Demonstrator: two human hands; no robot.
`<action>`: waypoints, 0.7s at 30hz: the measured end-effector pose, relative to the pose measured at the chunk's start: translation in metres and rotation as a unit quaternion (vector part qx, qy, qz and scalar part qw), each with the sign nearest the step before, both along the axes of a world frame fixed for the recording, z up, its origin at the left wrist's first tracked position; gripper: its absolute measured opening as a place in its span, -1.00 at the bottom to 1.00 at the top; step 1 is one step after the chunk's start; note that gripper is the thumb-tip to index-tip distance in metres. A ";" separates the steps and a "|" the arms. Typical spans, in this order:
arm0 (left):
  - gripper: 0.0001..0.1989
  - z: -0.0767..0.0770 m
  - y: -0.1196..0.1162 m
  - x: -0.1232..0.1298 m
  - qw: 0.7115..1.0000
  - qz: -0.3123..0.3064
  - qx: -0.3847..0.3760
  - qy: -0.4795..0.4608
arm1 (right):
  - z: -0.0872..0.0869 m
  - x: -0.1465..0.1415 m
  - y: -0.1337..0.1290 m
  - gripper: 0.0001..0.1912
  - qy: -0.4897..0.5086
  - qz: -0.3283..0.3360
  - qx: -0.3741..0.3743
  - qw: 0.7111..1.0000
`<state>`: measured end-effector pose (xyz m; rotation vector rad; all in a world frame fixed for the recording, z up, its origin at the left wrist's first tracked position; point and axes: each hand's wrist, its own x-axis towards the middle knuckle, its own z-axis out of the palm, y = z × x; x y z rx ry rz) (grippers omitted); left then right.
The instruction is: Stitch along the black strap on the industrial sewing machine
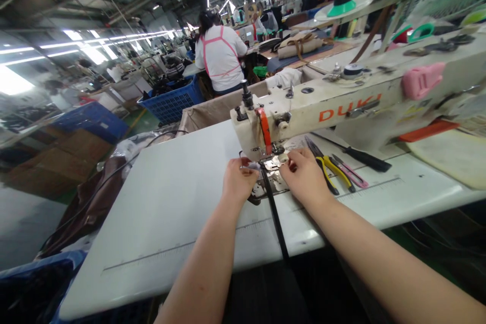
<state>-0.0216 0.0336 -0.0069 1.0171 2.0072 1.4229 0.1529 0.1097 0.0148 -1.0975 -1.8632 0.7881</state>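
A white sewing machine (296, 121) reaches across the worktable from the right. A narrow black strip (276, 212) runs from under its needle area over the table's front edge. My left hand (239, 179) is closed in a pinch just left of the needle, beside a small pale scrap that I cannot name. On the other side, my right hand (306, 174) has its thumb and fingers drawn together at the metal guide (274, 163) by the presser foot. What lies between the fingertips of either hand is hidden.
Pliers with yellow-black handles (334, 169), a pink-handled cutter (351, 172) and a black-handled screwdriver (366, 158) lie right of my right hand. The white tabletop (170, 202) carries a printed ruler. Beyond stand a blue basket (172, 101) and a seated person (224, 55).
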 end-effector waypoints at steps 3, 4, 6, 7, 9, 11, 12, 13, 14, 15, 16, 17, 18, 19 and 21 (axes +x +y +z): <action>-0.72 0.001 0.004 0.005 0.999 0.010 0.021 0.038 | -0.002 0.003 0.003 -0.85 0.077 0.003 -0.034 0.996; -0.74 0.001 0.006 0.006 0.999 0.013 0.025 0.045 | -0.002 0.003 0.004 -0.85 0.086 0.011 -0.049 0.995; -0.77 0.001 0.008 0.008 0.998 0.010 0.033 0.049 | -0.004 0.002 0.005 -0.82 0.101 0.033 -0.085 0.991; -0.78 0.000 0.009 0.009 0.998 0.004 0.038 0.049 | -0.004 0.001 0.005 -0.81 0.106 0.045 -0.101 0.988; -0.77 -0.001 0.010 0.009 0.998 -0.008 0.051 0.043 | -0.006 -0.001 0.004 -0.83 0.104 0.064 -0.118 0.985; -0.77 -0.003 0.011 0.009 0.997 -0.018 0.061 0.036 | -0.007 -0.002 0.004 -0.87 0.090 0.070 -0.115 0.987; -0.76 -0.003 0.010 0.010 0.997 -0.021 0.063 0.033 | -0.007 -0.003 0.003 -0.89 0.078 0.068 -0.107 0.989; -0.76 -0.003 0.010 0.010 0.997 -0.023 0.063 0.030 | -0.007 -0.003 0.002 -0.92 0.064 0.063 -0.095 0.991; -0.75 -0.003 0.010 0.010 0.997 -0.024 0.062 0.027 | -0.006 -0.003 0.002 -0.93 0.048 0.056 -0.080 0.994; -0.75 -0.003 0.010 0.010 0.997 -0.026 0.062 0.023 | -0.005 -0.003 0.001 -0.94 0.032 0.051 -0.064 0.996; -0.74 -0.002 0.010 0.011 0.997 -0.027 0.063 0.021 | -0.004 -0.003 0.000 -0.95 0.016 0.046 -0.047 0.998; -0.73 -0.002 0.009 0.011 0.997 -0.028 0.065 0.021 | -0.002 -0.004 -0.001 -0.96 0.001 0.043 -0.031 0.999; -0.72 -0.001 0.009 0.011 0.997 -0.028 0.069 0.023 | -0.001 -0.004 -0.002 -0.98 -0.013 0.041 -0.015 0.999; -0.70 -0.001 0.009 0.012 0.997 -0.028 0.073 0.027 | 0.000 -0.005 -0.002 -0.97 -0.027 0.039 -0.002 0.999; -0.68 -0.001 0.009 0.012 0.996 -0.027 0.080 0.041 | 0.001 -0.006 -0.001 -0.87 -0.053 0.040 0.019 0.998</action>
